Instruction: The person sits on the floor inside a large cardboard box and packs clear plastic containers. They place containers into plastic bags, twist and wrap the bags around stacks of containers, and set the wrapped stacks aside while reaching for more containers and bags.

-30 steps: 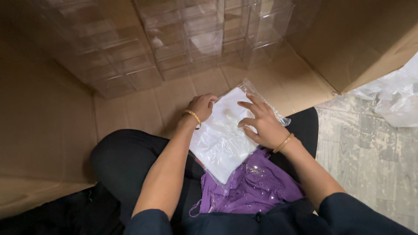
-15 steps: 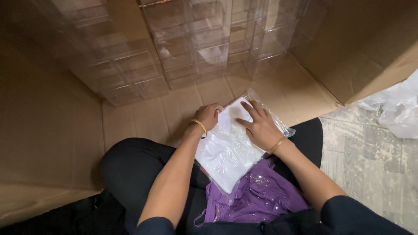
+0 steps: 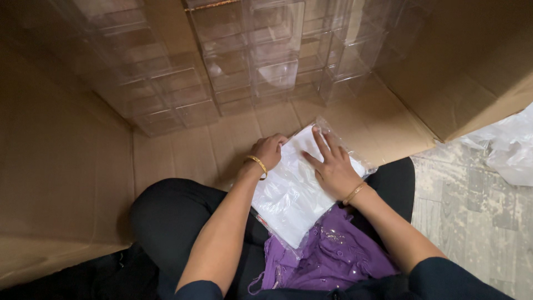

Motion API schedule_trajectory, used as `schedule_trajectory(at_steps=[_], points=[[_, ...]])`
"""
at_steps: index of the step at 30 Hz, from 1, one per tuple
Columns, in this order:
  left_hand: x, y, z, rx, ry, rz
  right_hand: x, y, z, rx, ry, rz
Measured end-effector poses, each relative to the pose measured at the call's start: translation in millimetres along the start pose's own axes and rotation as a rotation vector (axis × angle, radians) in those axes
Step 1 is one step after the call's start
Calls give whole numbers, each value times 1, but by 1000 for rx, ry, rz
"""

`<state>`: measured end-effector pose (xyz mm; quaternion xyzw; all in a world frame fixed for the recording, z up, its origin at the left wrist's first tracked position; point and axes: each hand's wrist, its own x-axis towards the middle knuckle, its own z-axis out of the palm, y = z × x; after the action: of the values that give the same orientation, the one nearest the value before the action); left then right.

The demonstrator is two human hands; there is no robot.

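Your left hand [image 3: 268,151] grips the upper left edge of the clear bag [image 3: 294,194] with white cloth, lying on your lap. Your right hand [image 3: 331,166] lies flat and open on it, above the purple garment [image 3: 333,255]. You are pressing it flat; the next move probably needs even pressure.

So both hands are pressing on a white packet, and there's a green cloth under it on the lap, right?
Not quite: the cloth is purple, not green, as the head view shows. The rest holds: the left hand and right hand both rest on the white packet, which lies over the cloth on the lap.
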<state>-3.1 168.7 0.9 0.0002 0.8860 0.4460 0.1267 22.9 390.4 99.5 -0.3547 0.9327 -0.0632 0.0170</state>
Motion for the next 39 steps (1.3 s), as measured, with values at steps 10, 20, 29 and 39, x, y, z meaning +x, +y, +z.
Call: schedule_trajectory(at_steps=[10, 20, 29, 39], points=[[2, -3, 1, 8, -14, 79, 19, -6, 16, 26, 106, 130], [4, -2, 6, 0, -24, 75, 13, -2, 40, 215, 415, 197], [4, 2, 3, -7, -99, 58, 18, -9, 51, 413, 402, 336], [6, -1, 5, -23, -136, 55, 18, 0, 48, 624, 453, 311]])
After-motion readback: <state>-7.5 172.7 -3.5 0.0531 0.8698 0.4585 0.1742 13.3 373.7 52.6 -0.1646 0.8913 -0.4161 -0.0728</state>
